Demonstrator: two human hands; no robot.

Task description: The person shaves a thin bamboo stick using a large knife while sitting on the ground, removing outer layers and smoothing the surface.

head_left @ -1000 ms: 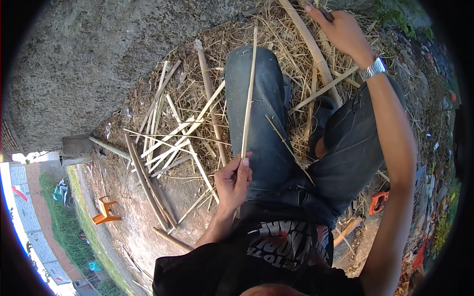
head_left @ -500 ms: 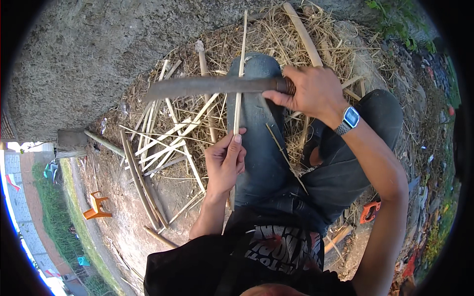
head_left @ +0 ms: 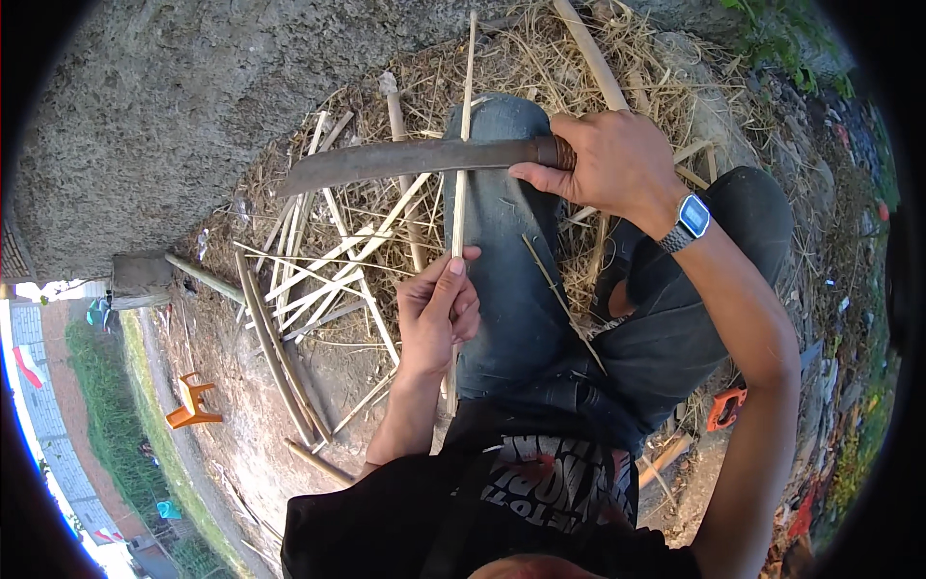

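1. Your hands are apart. Your left hand [head_left: 437,314] is closed around a long pale strip [head_left: 459,217], thumb lying along it.
2. Your right hand [head_left: 619,166] grips the dark handle of a big knife [head_left: 386,162], with a digital watch [head_left: 693,215] on that wrist.
3. The blade points to your left and crosses the strip beyond your left hand; you cannot tell from this angle whether its edge touches.
4. The strip runs lengthwise above your left jeans leg [head_left: 506,261], its far end reaching past the knee.
5. A thin twig [head_left: 552,282] lies on your lap, between your legs.
6. To your left, loose pale strips lie crisscrossed beside brown poles [head_left: 274,340].
7. Straw [head_left: 540,53] covers the ground ahead, near a rough grey surface [head_left: 174,135].
8. Farther out are an orange-handled saw [head_left: 725,410] at right and an orange chair [head_left: 195,400] at left.
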